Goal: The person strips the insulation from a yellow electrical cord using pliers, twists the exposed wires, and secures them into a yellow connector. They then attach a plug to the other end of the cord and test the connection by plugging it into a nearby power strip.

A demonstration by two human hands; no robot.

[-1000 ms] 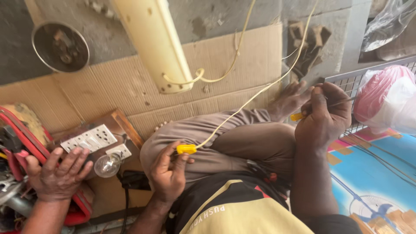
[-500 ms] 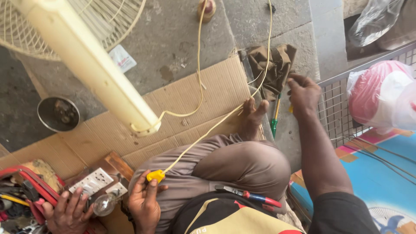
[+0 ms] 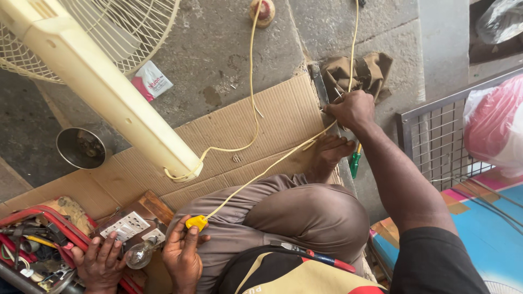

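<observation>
My left hand (image 3: 182, 256) rests on my bent knee and pinches a yellow plug (image 3: 196, 222). From the plug a yellow cord (image 3: 261, 174) runs tight across the cardboard (image 3: 272, 117) up to my right hand (image 3: 351, 109). That hand is stretched forward and closed around the cord beside a crumpled brown cloth (image 3: 357, 71). Past it, the cord continues to the top edge of the view. My bare foot (image 3: 329, 155) lies just below the right hand, with a green-handled screwdriver (image 3: 354, 163) next to it.
A cream fan pole (image 3: 109, 92) and grille (image 3: 109, 32) lie at upper left. At lower left, another person's hand (image 3: 98, 264) rests by a red toolbox (image 3: 32, 239), a socket board (image 3: 128, 226) and a bulb (image 3: 139, 255). A wire mesh frame (image 3: 436, 141) stands at right.
My right hand has left the wire mesh and reached to the cord beside the brown cloth. The left hand still holds the yellow plug. The view has tilted up to show more floor.
</observation>
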